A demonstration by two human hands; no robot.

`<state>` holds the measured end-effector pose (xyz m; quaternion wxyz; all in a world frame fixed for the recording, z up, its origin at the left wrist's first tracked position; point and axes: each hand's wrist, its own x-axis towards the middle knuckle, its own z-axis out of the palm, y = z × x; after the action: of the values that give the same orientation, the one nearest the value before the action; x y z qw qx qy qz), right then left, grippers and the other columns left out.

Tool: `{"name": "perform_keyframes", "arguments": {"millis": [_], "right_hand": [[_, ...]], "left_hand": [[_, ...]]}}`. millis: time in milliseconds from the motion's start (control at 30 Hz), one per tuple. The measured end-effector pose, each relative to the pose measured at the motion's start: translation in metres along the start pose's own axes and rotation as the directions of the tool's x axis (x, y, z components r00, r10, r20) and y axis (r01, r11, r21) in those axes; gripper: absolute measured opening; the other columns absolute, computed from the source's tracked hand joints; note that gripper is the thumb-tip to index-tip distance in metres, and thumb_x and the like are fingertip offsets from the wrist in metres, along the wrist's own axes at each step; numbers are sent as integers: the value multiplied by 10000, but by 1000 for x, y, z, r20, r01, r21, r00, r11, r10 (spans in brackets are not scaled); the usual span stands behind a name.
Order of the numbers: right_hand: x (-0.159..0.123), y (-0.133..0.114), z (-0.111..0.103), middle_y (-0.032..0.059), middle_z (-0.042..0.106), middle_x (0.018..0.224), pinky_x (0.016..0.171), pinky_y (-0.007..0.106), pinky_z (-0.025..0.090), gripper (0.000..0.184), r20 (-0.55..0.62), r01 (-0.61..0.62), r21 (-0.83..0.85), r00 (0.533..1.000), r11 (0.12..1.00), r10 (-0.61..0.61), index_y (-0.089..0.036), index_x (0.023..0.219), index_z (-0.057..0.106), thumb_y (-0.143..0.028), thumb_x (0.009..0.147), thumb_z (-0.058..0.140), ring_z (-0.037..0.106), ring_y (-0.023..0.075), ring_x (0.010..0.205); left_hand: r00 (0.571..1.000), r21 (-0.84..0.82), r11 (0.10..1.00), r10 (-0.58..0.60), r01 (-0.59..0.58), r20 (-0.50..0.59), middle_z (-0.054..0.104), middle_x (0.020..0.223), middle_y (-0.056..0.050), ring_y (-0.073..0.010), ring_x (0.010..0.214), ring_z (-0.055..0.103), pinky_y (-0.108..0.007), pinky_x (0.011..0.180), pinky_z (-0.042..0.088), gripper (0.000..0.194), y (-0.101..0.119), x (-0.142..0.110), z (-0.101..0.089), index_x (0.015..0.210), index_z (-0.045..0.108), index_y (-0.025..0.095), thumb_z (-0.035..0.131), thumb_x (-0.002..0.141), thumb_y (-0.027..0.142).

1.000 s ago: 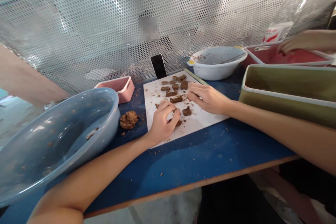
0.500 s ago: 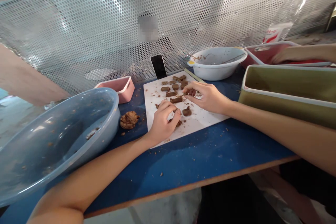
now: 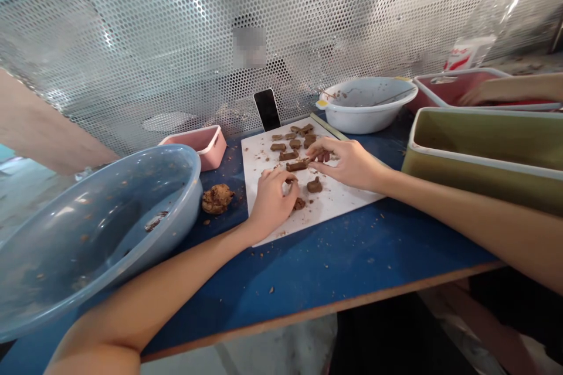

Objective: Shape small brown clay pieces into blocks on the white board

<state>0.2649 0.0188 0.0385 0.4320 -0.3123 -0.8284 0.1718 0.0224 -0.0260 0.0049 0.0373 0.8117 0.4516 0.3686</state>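
Note:
On a white board lie several small brown clay pieces, shaped like short bars and lumps. My right hand pinches with thumb and forefinger at the right end of a clay roll, its other fingers curled under. Close by on the left, my left hand rests on the board, thumb apart from the curved forefinger, near the roll's left end. Its palm side is partly hidden. A rounded clay lump with a small knob sits between the hands, and crumbly clay shows beside my left thumb.
A large blue basin stands left, with a rough clay chunk and pink box nearby. A phone leans at the back. Right are a white basin, a green bin and a red bin with another person's hand.
My right hand has shifted slightly left and closed to a pinch at the roll's end. My left fingers have moved toward the roll, the thumb lifting off the crumbly clay. The other person's hand has lowered.

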Motion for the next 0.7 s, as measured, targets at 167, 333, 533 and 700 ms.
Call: {"name": "perform_keyframes", "arguments": {"millis": [167, 333, 533, 700], "right_hand": [[0, -1, -1, 59, 839, 1028, 867, 374, 599, 95, 54, 28, -46, 998, 999, -25, -225, 1038, 799, -292, 1004, 740, 779, 231, 919], [0, 2, -2, 51, 830, 1020, 922, 422, 585, 84, 84, 78, -92, 994, 993, -70, -247, 1016, 822, -300, 1003, 757, 753, 258, 980], [-1, 11, 2, 70, 785, 1194, 1129, 556, 514, 54, 93, 145, -161, 987, 976, -131, -284, 941, 849, -289, 958, 798, 654, 314, 1185], [-4, 11, 5, 88, 729, 1294, 1172, 611, 458, 34, 158, 157, -208, 979, 966, -125, -290, 929, 863, -276, 919, 833, 569, 340, 1240]], "left_hand": [[999, 14, 1000, 6, -7, 35, 746, 1014, -54, -281, 1036, 626, -463, 983, 493, 97, -1, 0, 1, 999, 697, 209, 660, 992, 119], [993, 2, 998, -61, 61, 98, 759, 1088, -68, -293, 1116, 629, -474, 1045, 501, 155, 0, 1, 0, 1078, 731, 204, 610, 1024, 122], [991, 11, 997, -74, 74, 109, 760, 1096, -67, -295, 1140, 618, -480, 1067, 501, 198, 4, 3, -2, 1061, 748, 210, 582, 1040, 105], [992, -7, 997, -71, 72, 102, 749, 1082, -60, -285, 1136, 612, -470, 1061, 502, 243, 7, 3, -4, 1028, 740, 210, 553, 1005, 56]]}}
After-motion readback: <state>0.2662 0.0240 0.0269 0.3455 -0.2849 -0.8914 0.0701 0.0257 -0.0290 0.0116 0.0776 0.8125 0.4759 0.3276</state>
